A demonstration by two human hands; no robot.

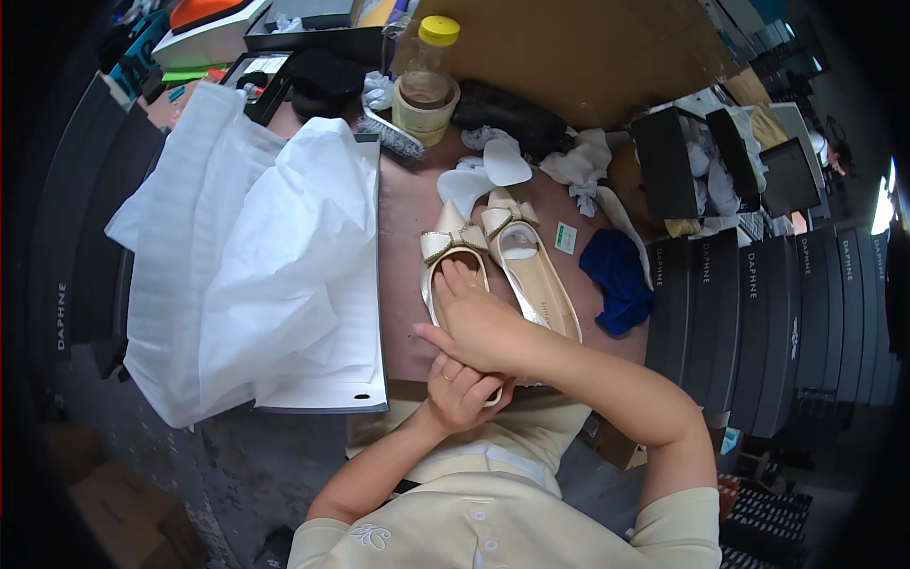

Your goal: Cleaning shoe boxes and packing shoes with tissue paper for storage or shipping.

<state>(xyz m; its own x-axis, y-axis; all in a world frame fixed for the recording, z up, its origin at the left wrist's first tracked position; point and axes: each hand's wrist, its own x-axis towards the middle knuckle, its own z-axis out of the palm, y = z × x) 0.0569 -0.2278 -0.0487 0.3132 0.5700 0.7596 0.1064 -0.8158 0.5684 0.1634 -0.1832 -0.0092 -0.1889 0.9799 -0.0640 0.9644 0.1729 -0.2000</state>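
Two cream pointed flat shoes with bows lie side by side on the pink tabletop, toes pointing away from me. At the heel of the left flat shoe (453, 243), my left hand (462, 391) is closed, its fingers curled round the back end. My right hand (477, 327) reaches over it, fingers stretched out and dipping into the shoe's opening; their tips rest on the inside near the bow. Most of that shoe's insole is hidden under this hand. Beside it, the right flat shoe (542, 283) lies untouched, with white stuffing showing in its toe.
An open shoebox lid or tray (365, 394) with white tissue paper (294, 247) covers the left side. Behind the shoes are white insert pieces (505, 163), a brush (393, 137) and a yellow-capped bottle (436, 62). A blue cloth (616, 282) lies right, by stacked dark boxes (754, 327).
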